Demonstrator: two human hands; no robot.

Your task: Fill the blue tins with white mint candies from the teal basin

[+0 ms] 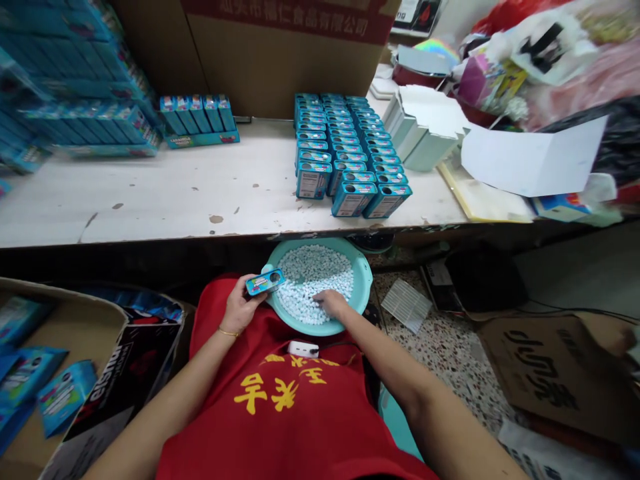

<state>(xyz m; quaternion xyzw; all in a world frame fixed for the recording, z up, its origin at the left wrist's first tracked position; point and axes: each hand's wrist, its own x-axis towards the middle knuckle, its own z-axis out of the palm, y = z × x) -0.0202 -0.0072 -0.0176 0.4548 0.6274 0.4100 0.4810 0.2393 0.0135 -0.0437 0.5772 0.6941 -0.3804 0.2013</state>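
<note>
My left hand [239,307] grips a small blue candy box [265,283] whose printed top has a dark round hole. It is held at the left rim of a turquoise basin [364,273]. White candy pellets [315,263] fill much of that basin. Down among the pellets is my right hand [330,303], its fingers bent and the tips partly sunk; whether it pinches any pellets does not show clearly. The basin sits at my lap, below the table's front edge.
Rows of similar blue boxes [350,150] stand on the white table [240,193]. A filled display tray [200,123] and stacked packs [75,80] are at left. White cartons [425,123] stand right. An open carton [110,327] with blue packets [67,397] lies lower left.
</note>
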